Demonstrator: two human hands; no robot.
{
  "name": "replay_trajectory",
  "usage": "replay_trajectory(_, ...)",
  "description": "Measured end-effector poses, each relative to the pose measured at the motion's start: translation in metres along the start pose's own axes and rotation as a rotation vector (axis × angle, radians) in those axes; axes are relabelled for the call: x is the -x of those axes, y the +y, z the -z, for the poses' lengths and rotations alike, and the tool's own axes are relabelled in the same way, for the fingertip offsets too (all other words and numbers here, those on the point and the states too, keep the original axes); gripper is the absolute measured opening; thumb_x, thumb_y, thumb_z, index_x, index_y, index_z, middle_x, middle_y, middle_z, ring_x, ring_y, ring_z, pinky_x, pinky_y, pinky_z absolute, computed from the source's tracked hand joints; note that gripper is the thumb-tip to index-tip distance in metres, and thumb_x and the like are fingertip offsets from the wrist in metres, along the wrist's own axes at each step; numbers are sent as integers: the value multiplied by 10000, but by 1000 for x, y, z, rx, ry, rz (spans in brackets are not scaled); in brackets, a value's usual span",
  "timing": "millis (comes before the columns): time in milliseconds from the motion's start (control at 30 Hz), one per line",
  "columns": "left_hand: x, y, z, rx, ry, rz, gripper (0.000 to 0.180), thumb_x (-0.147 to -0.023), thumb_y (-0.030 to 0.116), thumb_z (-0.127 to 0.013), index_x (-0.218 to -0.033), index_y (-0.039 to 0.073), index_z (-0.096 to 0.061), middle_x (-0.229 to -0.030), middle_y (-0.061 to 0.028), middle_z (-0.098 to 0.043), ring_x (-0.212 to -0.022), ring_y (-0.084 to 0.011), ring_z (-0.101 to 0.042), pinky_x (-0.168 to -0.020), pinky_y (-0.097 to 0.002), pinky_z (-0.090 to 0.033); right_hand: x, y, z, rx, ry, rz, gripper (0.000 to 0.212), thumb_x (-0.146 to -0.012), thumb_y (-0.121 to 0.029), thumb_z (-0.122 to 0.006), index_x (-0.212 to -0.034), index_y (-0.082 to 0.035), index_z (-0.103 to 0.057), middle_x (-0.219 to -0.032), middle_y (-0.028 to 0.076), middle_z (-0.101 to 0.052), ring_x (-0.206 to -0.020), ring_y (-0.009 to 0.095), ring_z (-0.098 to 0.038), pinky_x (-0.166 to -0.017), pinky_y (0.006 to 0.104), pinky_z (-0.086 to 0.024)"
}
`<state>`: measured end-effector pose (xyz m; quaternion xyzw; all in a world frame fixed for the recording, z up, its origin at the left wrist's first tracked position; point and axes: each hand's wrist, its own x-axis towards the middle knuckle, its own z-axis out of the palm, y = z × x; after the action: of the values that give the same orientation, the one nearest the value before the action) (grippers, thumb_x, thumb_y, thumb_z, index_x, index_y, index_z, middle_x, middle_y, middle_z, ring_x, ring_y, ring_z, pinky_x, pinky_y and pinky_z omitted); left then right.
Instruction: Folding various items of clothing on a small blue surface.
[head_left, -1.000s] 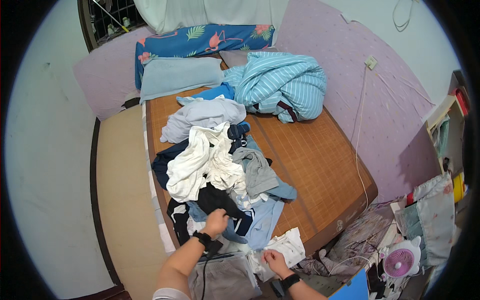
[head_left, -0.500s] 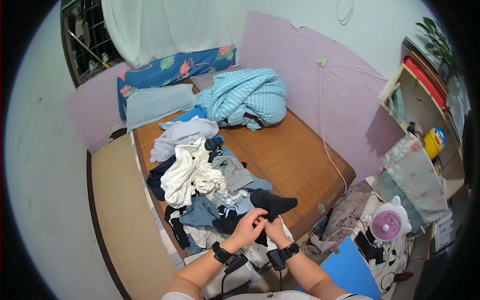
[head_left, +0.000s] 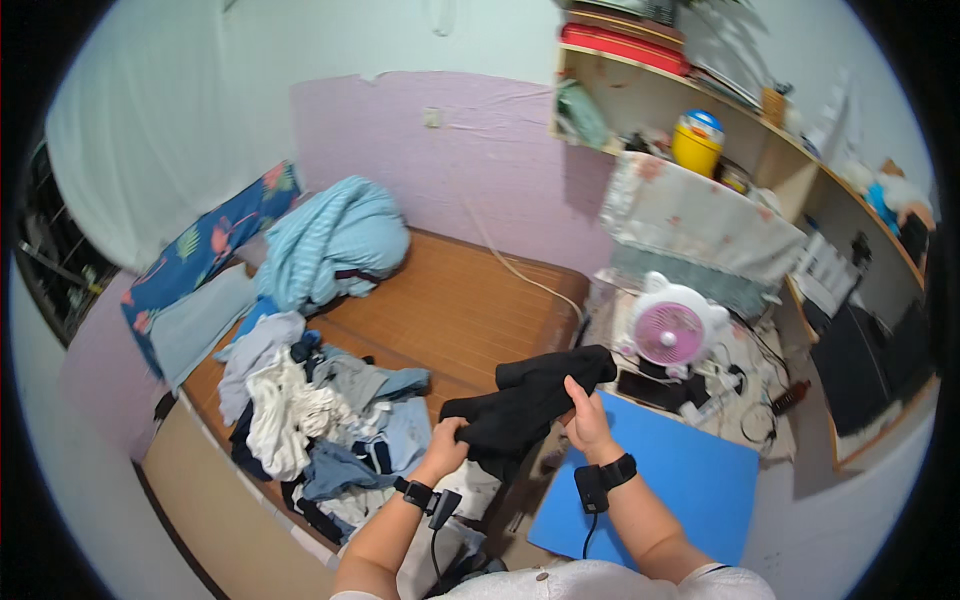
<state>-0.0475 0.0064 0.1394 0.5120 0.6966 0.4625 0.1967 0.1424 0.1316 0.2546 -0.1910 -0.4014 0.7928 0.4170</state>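
A wide fisheye camera, the left one of a pair worn on the person's head, looks down and forward over the pale shirt and both forearms. The left hand and right hand sit at close range. Beyond them, the view reaches across the bed to the wall; far to their left it catches the curtain, and up to their right, the shelf. Straight edges bend near the dark rim.
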Motion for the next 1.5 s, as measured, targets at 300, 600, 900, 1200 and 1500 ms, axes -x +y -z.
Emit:
replay_trajectory(300,-29,123,-73,487,-315,-51,78,-756,13,-466,-819,-10,-506,-746,-38,-552,-719,-90,-502,-634,-219,-413,108,-112,136,356,586,56,239,-761,-302,-590,-805,-70,-550,-685,-5,-563,-519,73,-508,-364,193,-352)
replay_trajectory(600,-31,206,-154,451,-889,230,48,-794,66,-508,-794,24,-529,-710,9,-531,-632,-73,-488,-586,-202,-412,201,-163,237,223,597,-172,304,-787,-374,-544,-765,-71,-536,-597,11,-536,-436,104,-488,-349,222,-339)
replay_trajectory(900,-29,125,-209,252,-367,176,79,-761,90,-541,-783,14,-543,-655,-17,-531,-585,-100,-487,-542,-230,-414,233,-148,298,367,626,-77,285,-804,-236,-538,-987,-22,-492,-871,83,-553,-737,164,-572,-575,256,-455)
replay_trajectory(1200,24,166,-235,-341,-794,-557,296,-632,199,-653,-849,25,-551,-864,-149,-546,-846,-302,-507,-747,-359,-421,248,-84,344,1218,721,-259,523,-656,-258,-661,-1061,21,-482,-1085,186,-502,-1018,280,-482,-834,338,-396)
replay_trajectory(1500,39,147,-249,-643,-1033,-810,284,-655,182,-615,-896,44,-558,-910,-138,-521,-910,-293,-472,-803,-346,-395,257,-91,330,930,639,-387,251,-696,-117,-582,-850,67,-508,-700,132,-568,-539,189,-571,-478,292,-430)
